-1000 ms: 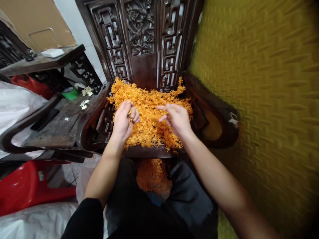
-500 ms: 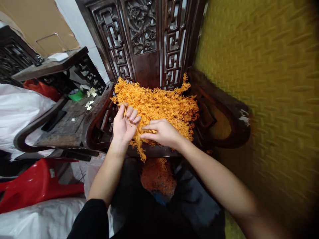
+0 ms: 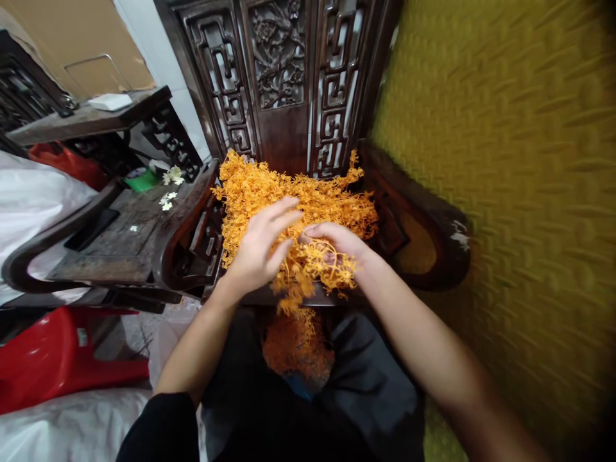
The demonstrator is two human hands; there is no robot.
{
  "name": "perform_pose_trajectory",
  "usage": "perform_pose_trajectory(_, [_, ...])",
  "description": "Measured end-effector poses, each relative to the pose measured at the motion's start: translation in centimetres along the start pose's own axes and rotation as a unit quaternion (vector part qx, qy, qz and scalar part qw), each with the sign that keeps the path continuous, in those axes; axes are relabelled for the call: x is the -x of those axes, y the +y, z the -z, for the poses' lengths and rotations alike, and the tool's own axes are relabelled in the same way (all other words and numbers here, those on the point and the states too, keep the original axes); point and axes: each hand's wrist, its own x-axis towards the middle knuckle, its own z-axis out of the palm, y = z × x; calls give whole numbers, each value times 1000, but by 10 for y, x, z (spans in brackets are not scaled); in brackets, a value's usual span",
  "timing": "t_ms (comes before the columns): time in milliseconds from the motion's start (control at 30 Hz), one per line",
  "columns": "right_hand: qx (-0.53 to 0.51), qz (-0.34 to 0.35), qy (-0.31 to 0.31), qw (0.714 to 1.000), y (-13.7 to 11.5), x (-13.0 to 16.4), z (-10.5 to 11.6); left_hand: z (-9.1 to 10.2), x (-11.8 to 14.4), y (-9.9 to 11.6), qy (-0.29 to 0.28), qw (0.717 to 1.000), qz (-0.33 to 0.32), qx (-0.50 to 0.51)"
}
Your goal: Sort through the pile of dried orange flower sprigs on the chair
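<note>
The right hand (image 3: 337,247) grasps a clump of orange stringy strands (image 3: 312,269) at 6 o'clock of the heap on the dark carved wooden chair (image 3: 283,83). The left hand (image 3: 260,247) lies spread open on it. Some strands already hang below; most remain.

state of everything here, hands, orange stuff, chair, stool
left hand: open, fingers spread, resting on the orange sprigs
right hand: curled around a clump of sprigs at the seat's front edge
orange sprigs: loose heap on the seat
carved chair: upright
red stool: tipped on its side
</note>
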Motion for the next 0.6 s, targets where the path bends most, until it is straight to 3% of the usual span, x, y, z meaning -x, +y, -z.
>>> perform_pose_trajectory(67, [-2, -19, -20, 1000, -1, 2, 2, 2, 0, 6, -102, 993, -56, -20])
perform_pose_trajectory(133, [-8, -39, -6, 999, 0, 2, 1, 3, 1, 7, -124, 990, -54, -31])
perform_pose_trajectory(233, [-63, -84, 21, 994, 0, -1, 2, 4, 3, 1, -70, 997, 17, -10])
perform_pose_trajectory(367, [-121, -51, 63, 989, 0, -5, 6, 4, 5, -4, -8, 991, 117, 70])
perform_pose_trajectory(600, [23, -33, 49, 998, 9, -3, 0, 4, 3, -8, 97, 931, 272, 224])
